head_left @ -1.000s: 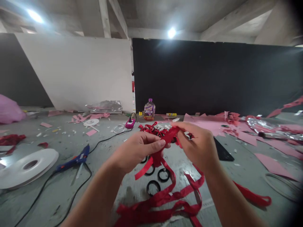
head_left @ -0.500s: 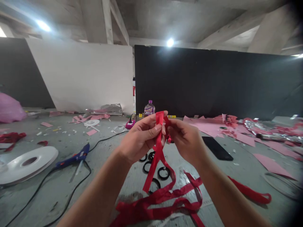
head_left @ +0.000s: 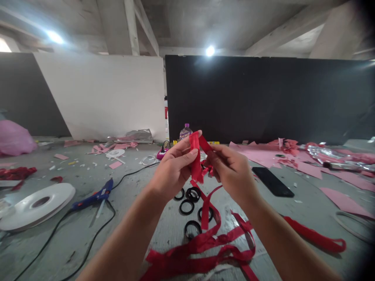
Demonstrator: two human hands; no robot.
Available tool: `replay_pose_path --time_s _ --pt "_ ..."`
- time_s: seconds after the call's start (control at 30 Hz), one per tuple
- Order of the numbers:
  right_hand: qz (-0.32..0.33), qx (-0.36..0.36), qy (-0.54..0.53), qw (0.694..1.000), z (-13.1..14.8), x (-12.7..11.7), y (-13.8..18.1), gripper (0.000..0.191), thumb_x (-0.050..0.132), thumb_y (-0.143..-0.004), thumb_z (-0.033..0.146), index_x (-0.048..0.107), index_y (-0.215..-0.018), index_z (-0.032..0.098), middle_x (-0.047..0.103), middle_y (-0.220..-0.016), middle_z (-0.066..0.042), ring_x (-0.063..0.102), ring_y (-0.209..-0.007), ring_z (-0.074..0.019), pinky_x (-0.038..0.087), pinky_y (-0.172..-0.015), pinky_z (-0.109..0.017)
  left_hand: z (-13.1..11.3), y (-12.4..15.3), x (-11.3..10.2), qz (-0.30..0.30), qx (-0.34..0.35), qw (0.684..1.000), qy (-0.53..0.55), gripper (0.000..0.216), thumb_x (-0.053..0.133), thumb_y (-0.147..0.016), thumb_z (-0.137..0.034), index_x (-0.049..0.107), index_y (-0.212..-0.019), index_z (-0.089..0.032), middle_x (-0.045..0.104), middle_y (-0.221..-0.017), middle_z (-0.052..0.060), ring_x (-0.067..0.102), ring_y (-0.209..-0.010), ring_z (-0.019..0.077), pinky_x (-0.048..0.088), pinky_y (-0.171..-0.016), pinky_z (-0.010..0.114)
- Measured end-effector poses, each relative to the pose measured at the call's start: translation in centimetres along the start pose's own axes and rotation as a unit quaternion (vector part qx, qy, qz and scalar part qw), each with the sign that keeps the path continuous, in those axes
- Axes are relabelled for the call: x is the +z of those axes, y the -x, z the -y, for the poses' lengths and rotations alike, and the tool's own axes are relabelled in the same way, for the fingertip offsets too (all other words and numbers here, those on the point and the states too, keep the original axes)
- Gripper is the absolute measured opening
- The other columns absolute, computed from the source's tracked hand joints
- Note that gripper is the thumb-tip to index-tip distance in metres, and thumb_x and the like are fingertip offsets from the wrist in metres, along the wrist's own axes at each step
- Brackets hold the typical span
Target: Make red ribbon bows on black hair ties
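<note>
A red ribbon (head_left: 195, 150) is stretched between my two hands above the table. My left hand (head_left: 175, 166) pinches it between thumb and fingers, with a short end draped down over the fingers. The fingers of my right hand (head_left: 234, 169) are closed on the ribbon a little to the right, and a loose tail hangs below that hand. Several black rings (head_left: 186, 207) lie on the table under my hands. Nearer to me, more red ribbon strips (head_left: 187, 259) lie in a loose heap.
At left are a white spool (head_left: 55, 199) and a blue glue gun (head_left: 95, 197) with its black cord. A dark phone (head_left: 272, 181) lies right of my hands, with a red fabric strip (head_left: 315, 234) nearer. Pink sheets (head_left: 340, 199) cover the right side. Behind stands a purple-capped bottle (head_left: 186, 132).
The long ribbon end that hung below my left hand now falls as a shorter piece. My right hand has moved slightly right, drawing ribbon between the hands.
</note>
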State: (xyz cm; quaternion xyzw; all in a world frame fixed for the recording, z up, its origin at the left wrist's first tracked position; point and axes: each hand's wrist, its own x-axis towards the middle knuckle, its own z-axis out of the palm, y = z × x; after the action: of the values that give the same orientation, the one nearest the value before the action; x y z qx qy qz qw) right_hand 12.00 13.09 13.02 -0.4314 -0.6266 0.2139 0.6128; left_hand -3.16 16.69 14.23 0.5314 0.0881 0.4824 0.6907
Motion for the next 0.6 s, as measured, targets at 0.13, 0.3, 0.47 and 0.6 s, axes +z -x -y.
replay_pose_path --time_s 0.13,0.3,0.47,0.6 --pt "-0.002 -0.031 0.038 0.999 0.14 -0.11 0.08 0.023 0.057 -0.093 0.028 0.07 -0.109 0.02 0.07 -0.084 -0.004 0.061 -0.064 -0.0131 0.049 -0.056 -0.026 0.18 -0.08 -0.37 -0.006 0.011 0.997 -0.075 0.044 0.065 -0.083 -0.016 0.064 -0.126 -0.023 0.068 -0.086 0.001 0.061 -0.072 0.0105 0.049 -0.066 0.021" --pt "0.046 -0.064 0.046 0.996 0.19 -0.08 -0.06 0.025 0.056 -0.092 0.02 0.072 -0.11 0.021 0.072 -0.102 -0.006 0.065 -0.092 -0.0188 0.052 -0.082 -0.033 0.1 -0.05 -0.58 0.033 0.001 0.987 -0.157 0.046 0.063 -0.085 -0.018 0.06 -0.13 -0.022 0.067 -0.08 0.001 0.059 -0.066 0.0102 0.048 -0.067 0.023" --pt "0.067 -0.07 0.061 0.993 0.27 -0.11 -0.19 0.027 0.051 -0.09 0.017 0.073 -0.106 0.021 0.069 -0.099 -0.006 0.062 -0.083 -0.0171 0.05 -0.074 -0.031 -0.41 0.05 -0.46 0.037 -0.002 0.977 -0.212 0.046 0.062 -0.085 -0.02 0.057 -0.13 -0.016 0.07 -0.088 0.005 0.063 -0.073 0.0133 0.049 -0.066 0.023" --pt "0.082 -0.049 0.044 0.994 0.54 -0.13 -0.06 0.025 0.052 -0.086 0.015 0.073 -0.098 0.021 0.068 -0.095 -0.005 0.061 -0.091 -0.0199 0.049 -0.082 -0.034 -0.5 0.0 -0.82 0.064 0.033 0.952 -0.296 0.042 0.058 -0.085 -0.015 0.06 -0.126 -0.018 0.069 -0.1 0.008 0.063 -0.083 0.015 0.049 -0.069 0.024"
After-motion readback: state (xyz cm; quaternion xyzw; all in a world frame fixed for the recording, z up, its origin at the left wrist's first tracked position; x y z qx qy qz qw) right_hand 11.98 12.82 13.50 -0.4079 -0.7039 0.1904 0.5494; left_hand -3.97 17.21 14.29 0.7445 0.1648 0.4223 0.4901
